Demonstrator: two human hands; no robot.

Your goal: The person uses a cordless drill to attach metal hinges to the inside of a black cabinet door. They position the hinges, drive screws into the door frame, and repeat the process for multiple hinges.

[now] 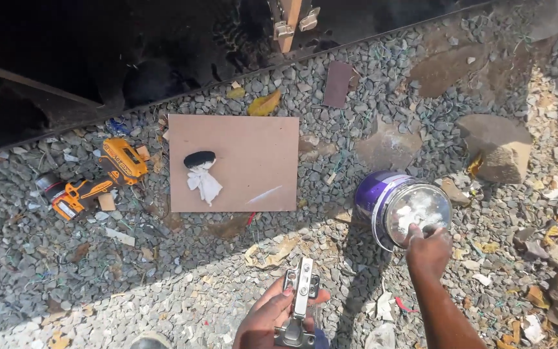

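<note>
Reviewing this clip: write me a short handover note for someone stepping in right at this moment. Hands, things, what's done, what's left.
Left hand: holds a metal cabinet hinge upright, near the bottom edge of the view.
Right hand: fingers reach into the open purple bucket, which lies tilted on the gravel with pale contents.
Nearby: a brown board flat on the gravel, a white rag with a dark pad on it; an orange drill left of the board.
Done: hinge in hand.
Left: the hinge is not yet fitted to anything.
</note>
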